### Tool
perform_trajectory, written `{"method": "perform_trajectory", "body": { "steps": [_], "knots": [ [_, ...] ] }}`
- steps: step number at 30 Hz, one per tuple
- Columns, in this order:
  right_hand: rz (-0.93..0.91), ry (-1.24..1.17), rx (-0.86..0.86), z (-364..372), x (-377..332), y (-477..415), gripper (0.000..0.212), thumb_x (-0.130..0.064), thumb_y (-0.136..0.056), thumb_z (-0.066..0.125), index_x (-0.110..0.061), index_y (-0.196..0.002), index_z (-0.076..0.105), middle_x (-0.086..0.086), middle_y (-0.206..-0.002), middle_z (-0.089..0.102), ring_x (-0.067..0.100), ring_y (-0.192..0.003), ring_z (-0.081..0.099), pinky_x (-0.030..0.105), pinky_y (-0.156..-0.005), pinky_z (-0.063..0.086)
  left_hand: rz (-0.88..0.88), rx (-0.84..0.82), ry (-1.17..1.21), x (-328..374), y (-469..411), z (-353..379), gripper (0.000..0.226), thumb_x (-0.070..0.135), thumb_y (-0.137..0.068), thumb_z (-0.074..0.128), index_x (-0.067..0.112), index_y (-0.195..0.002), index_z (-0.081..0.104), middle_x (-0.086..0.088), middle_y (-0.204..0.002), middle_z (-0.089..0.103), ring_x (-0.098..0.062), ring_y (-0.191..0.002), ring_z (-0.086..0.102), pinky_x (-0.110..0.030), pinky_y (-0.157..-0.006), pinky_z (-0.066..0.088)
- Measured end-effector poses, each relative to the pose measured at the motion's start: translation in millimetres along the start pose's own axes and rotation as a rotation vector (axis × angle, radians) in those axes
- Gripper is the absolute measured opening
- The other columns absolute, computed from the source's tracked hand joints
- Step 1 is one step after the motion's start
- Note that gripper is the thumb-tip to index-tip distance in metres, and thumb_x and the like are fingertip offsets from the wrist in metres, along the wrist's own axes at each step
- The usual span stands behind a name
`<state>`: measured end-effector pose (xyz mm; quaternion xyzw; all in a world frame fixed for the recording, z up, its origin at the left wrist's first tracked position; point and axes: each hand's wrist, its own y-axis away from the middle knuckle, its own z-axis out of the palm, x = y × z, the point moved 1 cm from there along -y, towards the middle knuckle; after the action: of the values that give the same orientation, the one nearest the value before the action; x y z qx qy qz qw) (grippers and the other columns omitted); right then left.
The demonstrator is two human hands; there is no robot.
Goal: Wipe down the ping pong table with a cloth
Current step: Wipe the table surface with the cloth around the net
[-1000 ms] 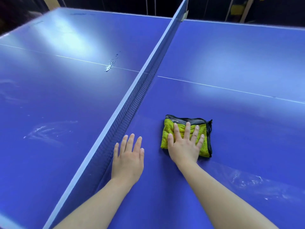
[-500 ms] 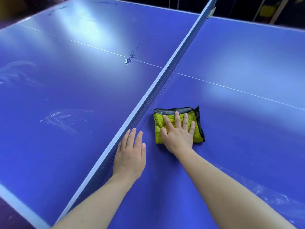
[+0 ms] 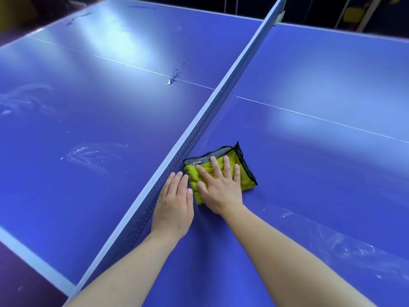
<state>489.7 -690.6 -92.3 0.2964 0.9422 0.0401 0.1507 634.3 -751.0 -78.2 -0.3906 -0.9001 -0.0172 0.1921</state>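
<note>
Cloth (image 3: 244, 176) is lying folded on the ping pong table (image 3: 309, 156), on the half right of the net (image 3: 199, 134), with its left corner sitting just beside the net's foot. I am watching the right hand (image 3: 221, 191) pressing it down, palm flat, fingers straight and spread, gripping nothing. Yellow pile is facing up; grey backing and black edging are showing along the far and right sides. The left hand (image 3: 174, 207) is resting flat on the table between net and cloth, fingers straight, holding nothing; whether its thumb is touching the cloth, I cannot tell. On the left half I am noting water droplets (image 3: 173, 77) sitting on the white centre line and whitish smears (image 3: 88, 154) nearer me. Wet streaks (image 3: 332, 240) are showing beside the right forearm.
</note>
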Motion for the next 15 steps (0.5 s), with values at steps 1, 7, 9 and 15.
{"method": "perform_trajectory", "body": {
  "steps": [1,7,9,15],
  "knots": [
    [0.002,-0.007,0.006,2.9,-4.9,7.7,0.061,-0.062,-0.095,0.01,-0.051,-0.155,0.012,-0.004,-0.169,-0.005,0.031,-0.152,-0.02,0.06,-0.118,-0.014,0.0,0.002,0.011,0.0,1.5,-2.2,0.068,0.042,-0.101,0.013,0.005,-0.148,0.046,-0.01,-0.157,0.041,-0.023,-0.151,0.025,-0.032,-0.122,0.016],
    [0.022,-0.008,0.039,12.0,-19.3,47.4,0.064,-0.073,-0.095,0.005,-0.051,-0.155,0.014,-0.005,-0.169,-0.003,0.029,-0.153,-0.019,0.057,-0.119,-0.013,0.008,-0.043,0.056,0.2,14.6,-12.5,0.075,0.047,-0.098,0.006,0.008,-0.152,0.04,-0.007,-0.16,0.036,-0.019,-0.153,0.019,-0.027,-0.121,0.009],
    [0.042,-0.009,0.057,14.2,-20.4,55.0,0.064,-0.073,-0.095,0.005,-0.05,-0.154,0.018,-0.004,-0.169,0.001,0.029,-0.154,-0.014,0.057,-0.12,-0.01,0.01,-0.048,0.061,-1.4,16.8,-13.4,0.075,0.046,-0.098,0.007,0.007,-0.151,0.041,-0.008,-0.159,0.037,-0.02,-0.153,0.02,-0.028,-0.121,0.011],
    [0.186,-0.013,0.129,20.1,-13.0,65.9,0.058,-0.067,-0.099,0.011,-0.05,-0.153,0.024,-0.006,-0.168,0.01,0.027,-0.155,-0.006,0.053,-0.121,-0.007,0.06,-0.07,0.01,-5.3,22.7,-4.7,0.065,0.041,-0.102,0.017,0.005,-0.145,0.05,-0.009,-0.153,0.046,-0.024,-0.148,0.032,-0.039,-0.121,0.027]
  ]
}}
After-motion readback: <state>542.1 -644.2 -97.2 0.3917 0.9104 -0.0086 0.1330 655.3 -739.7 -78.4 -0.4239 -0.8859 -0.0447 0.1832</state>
